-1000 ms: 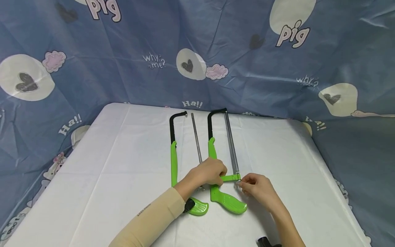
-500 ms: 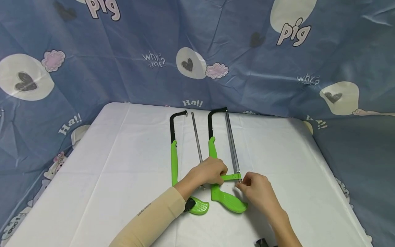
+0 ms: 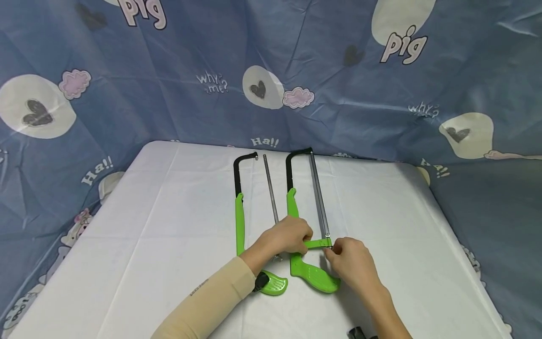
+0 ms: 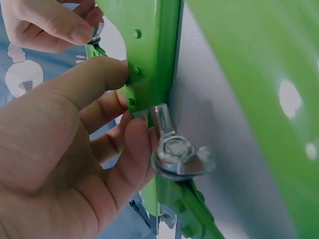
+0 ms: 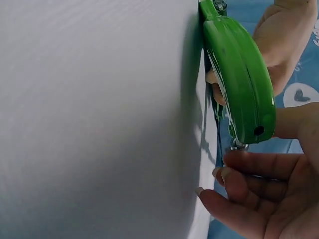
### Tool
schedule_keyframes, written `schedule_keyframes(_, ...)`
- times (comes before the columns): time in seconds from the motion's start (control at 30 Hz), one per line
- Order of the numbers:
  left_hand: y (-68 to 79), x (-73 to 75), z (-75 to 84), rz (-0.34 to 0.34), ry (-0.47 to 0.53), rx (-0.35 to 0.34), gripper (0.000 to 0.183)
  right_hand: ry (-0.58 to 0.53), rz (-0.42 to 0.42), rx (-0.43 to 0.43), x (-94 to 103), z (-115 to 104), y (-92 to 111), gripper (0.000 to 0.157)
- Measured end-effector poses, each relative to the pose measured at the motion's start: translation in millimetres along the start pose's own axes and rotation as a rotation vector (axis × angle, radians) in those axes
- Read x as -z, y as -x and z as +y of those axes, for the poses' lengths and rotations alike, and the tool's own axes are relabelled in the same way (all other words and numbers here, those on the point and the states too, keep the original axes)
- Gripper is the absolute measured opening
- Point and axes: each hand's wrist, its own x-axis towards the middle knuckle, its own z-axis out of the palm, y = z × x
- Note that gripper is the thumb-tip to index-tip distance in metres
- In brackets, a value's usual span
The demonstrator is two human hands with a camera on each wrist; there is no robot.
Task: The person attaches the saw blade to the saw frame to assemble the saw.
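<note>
Two green-and-black hacksaws lie side by side. The right hacksaw [image 3: 315, 278] has a grey blade [image 3: 319, 197] running from its black front end to its green lower arm. My left hand [image 3: 288, 235] grips that hacksaw's green frame where the arm branches off. At the arm's outer end, my right hand [image 3: 353, 261] pinches a metal wing nut [image 4: 96, 34] between thumb and fingers; in the head view the fingers mostly cover it. Under my left forearm lies the left hacksaw [image 3: 239, 223], its middle partly hidden. Another wing nut [image 4: 178, 152] sits on its green arm, close to my left fingers.
A thin grey blade [image 3: 270, 188] lies between the two frames, with no contact at the left hacksaw's black tip. A white cloth [image 3: 169, 212] covers the table. Blue printed fabric [image 3: 203, 113] hangs behind it. A black object [image 3: 356, 332] shows at my right wrist.
My right fingers have shifted around the wing nut, and the hand and forearm have turned slightly left. The nut, seen before, is now mostly covered. My left hand keeps its grip.
</note>
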Motion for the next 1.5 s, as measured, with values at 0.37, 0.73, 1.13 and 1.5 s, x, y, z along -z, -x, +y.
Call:
schedule_keyframes(0.37,-0.3,0.3,0.7,-0.001,0.001,0.000,0.031,-0.192,-0.094,-0.107,-0.8,12.1,-4.7,0.020)
schedule_keyframes(0.73,-1.3,-0.5,0.0,-0.006,-0.006,-0.003,0.035,-0.524,-0.230,-0.159,-1.3,23.8,-9.2,0.024)
schedule_keyframes(1.13,-0.8,0.4,0.7,-0.013,0.002,0.004,0.036,-0.770,-0.429,-0.116,1.2,35.0,-10.5,0.036)
schedule_keyframes(1.5,-1.0,-0.6,0.3,-0.012,0.003,0.009,0.037,-0.734,-0.395,-0.140,-2.7,34.0,-11.0,0.032)
